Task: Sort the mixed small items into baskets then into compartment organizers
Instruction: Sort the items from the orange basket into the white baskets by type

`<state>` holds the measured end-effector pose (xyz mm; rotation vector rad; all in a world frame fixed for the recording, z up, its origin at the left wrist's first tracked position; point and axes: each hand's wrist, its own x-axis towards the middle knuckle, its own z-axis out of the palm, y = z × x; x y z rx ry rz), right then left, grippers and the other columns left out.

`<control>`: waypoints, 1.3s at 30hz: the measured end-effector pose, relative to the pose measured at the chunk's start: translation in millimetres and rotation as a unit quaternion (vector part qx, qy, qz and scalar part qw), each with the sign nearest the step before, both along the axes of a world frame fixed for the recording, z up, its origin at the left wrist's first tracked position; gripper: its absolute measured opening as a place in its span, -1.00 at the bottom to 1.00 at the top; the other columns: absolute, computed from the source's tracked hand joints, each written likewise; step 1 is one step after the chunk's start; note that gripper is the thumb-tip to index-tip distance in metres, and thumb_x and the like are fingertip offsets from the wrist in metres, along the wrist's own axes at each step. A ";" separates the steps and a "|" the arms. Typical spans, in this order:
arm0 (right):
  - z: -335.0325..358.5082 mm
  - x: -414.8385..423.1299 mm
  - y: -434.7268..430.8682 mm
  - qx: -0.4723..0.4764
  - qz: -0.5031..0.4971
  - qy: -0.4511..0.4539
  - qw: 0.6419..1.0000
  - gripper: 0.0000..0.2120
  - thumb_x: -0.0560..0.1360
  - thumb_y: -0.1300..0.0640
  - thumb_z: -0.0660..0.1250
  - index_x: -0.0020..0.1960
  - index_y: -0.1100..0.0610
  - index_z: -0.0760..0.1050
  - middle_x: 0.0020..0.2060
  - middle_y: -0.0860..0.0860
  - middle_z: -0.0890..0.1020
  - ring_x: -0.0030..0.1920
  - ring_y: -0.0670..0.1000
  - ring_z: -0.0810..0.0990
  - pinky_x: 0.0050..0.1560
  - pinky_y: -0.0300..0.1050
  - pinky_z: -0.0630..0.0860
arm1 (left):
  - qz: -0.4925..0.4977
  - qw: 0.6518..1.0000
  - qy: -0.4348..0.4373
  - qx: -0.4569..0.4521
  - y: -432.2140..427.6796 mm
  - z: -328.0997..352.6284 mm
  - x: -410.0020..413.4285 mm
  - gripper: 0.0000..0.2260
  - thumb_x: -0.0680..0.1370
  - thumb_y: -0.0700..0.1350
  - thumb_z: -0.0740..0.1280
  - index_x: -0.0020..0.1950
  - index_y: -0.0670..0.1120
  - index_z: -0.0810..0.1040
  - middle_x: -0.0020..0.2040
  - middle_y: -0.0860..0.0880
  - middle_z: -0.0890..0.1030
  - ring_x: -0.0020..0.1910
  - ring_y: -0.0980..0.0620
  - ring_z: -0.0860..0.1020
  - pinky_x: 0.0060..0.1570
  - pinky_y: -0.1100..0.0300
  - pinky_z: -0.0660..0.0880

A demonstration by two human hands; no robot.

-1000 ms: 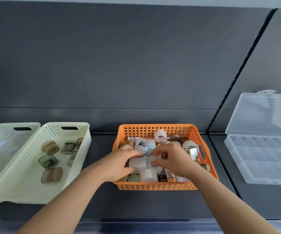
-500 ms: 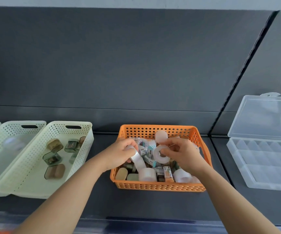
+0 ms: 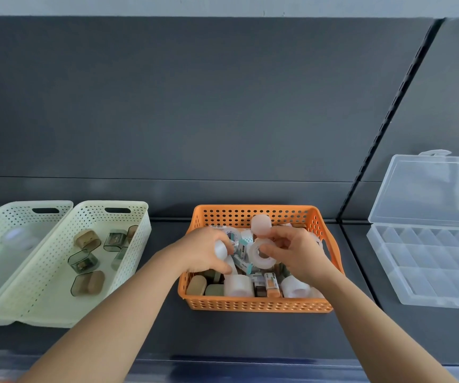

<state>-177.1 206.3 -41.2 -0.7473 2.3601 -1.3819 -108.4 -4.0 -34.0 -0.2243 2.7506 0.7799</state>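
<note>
- Just below both hands, the orange basket [image 3: 258, 305] holds a jumble of small items: rolls, little boxes and capsule cases.
- The left hand [image 3: 204, 252] is over the basket, fingers curled round a white roll [image 3: 220, 249], perhaps tape; blur hides the detail.
- The right hand [image 3: 298, 255], close beside the left, pinches a tape ring [image 3: 262, 255] above the pile.
- Left of the left hand sits a cream basket [image 3: 57, 310] with tinted cases [image 3: 88, 283] inside.
- Right of the right hand, well apart, is a clear compartment organizer [image 3: 427, 297] with its lid up.
</note>
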 end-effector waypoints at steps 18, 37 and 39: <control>-1.5 -3.5 -12.0 -0.024 -0.013 -0.016 1.000 -0.84 0.49 0.16 0.40 0.05 -0.02 0.61 -0.15 -0.02 0.68 -0.18 -0.01 0.62 -0.15 -0.14 0.60 | -0.097 0.993 0.007 -0.073 -21.2 4.7 1.5 -0.79 0.50 0.20 0.31 0.09 0.21 0.53 0.08 0.13 0.42 0.08 0.07 0.46 0.09 0.06 0.46; 19.8 101.9 -325.9 -0.088 0.081 -0.010 0.993 -0.88 0.51 0.18 0.38 0.01 0.01 0.59 -0.16 -0.14 0.65 -0.27 -0.25 0.56 -0.29 -0.37 0.45 | 0.300 0.942 0.150 0.026 -331.5 5.2 224.0 -0.83 0.29 0.13 0.55 -0.20 0.18 0.62 0.08 0.21 0.57 0.14 0.23 0.51 0.07 0.25 0.39; 16.5 114.4 -359.5 -0.059 0.076 0.005 0.995 -0.85 0.51 0.18 0.35 0.05 0.02 0.60 -0.15 -0.17 0.64 -0.26 -0.31 0.55 -0.28 -0.38 0.47 | 0.277 0.952 0.124 0.031 -359.9 -6.4 229.7 -0.83 0.32 0.05 0.56 -0.17 0.14 0.63 0.04 0.25 0.57 0.13 0.22 0.52 0.05 0.27 0.37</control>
